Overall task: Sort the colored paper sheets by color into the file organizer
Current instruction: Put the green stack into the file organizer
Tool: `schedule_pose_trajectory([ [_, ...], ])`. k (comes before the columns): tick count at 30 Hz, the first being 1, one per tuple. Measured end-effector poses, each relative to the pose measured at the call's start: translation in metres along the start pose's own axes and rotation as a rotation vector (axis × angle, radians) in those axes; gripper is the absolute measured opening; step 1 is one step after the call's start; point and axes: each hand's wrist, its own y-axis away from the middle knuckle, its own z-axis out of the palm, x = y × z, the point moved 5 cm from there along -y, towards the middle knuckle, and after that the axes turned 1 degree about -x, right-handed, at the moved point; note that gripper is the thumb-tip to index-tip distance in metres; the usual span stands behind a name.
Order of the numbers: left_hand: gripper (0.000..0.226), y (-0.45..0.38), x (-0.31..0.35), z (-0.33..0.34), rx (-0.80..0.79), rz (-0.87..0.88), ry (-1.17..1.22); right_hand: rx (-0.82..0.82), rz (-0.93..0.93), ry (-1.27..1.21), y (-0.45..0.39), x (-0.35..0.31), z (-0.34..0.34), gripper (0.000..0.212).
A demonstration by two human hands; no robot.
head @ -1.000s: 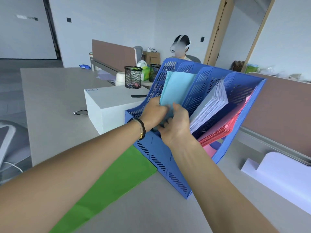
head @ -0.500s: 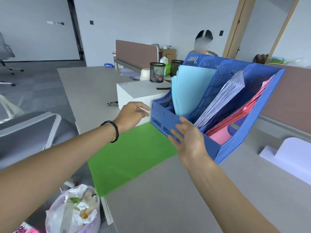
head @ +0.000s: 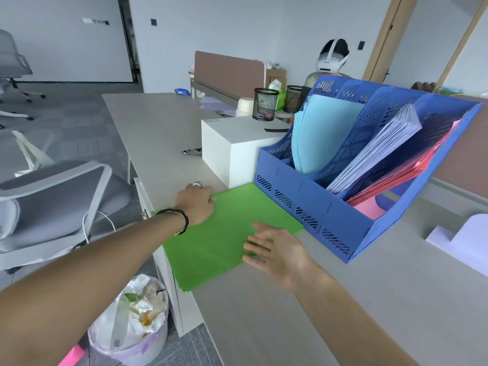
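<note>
- Two hands at work on one stack. Right hand (head: 274, 253): nearest item, fingers straight and spread, lying flat on the near right part of the green paper stack (head: 224, 233); grip apart, nothing held.
- Left hand (head: 196, 203): beaded bracelet at the wrist, ring on one finger, at the far left corner of the green stack; fingers bent down over the corner. Whether they pinch the sheets or only touch them cannot be told, so grip state is undetermined.
- Green paper stack: flat on the bench (head: 264, 313), near left edge overhanging the bench side, far right corner touching the foot of the file organizer (head: 317, 207).
- File organizer: blue perforated plastic, upright dividers, standing on the bench just beyond the stack. Contents, left to right: light blue sheets (head: 322, 136), pale lavender-white sheets (head: 375, 146), red and pink sheets (head: 412, 173). Leftmost compartment appears to hold nothing, though its floor is hidden.
- White box (head: 237, 151): just left of the organizer, behind the green stack.
- Step in hand, by judgement: gathering the green sheets, the last colour not yet filed.
- Next move calls for: both hands closing on opposite edges, squaring the sheets, lifting them as one, tipping upright and lowering into the free leftmost compartment.
</note>
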Motion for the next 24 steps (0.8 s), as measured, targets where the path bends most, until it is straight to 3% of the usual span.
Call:
schedule_pose_trajectory([
  [7, 0.032, -0.016, -0.001, 0.000, -0.118, -0.177, 0.113, -0.016, -0.001, -0.011, -0.006, 0.004, -0.003, 0.040],
  [17, 0.038, -0.025, 0.001, -0.011, -0.263, -0.228, 0.198, -0.033, -0.002, -0.011, -0.001, 0.008, -0.011, 0.042],
  [21, 0.071, -0.021, 0.001, -0.018, -0.376, -0.305, 0.300, -0.026, -0.012, -0.014, 0.004, 0.010, -0.012, 0.042],
  [24, 0.076, -0.021, -0.004, -0.014, -0.391, -0.315, 0.324, -0.030, -0.020, -0.028, 0.008, 0.011, -0.011, 0.042],
])
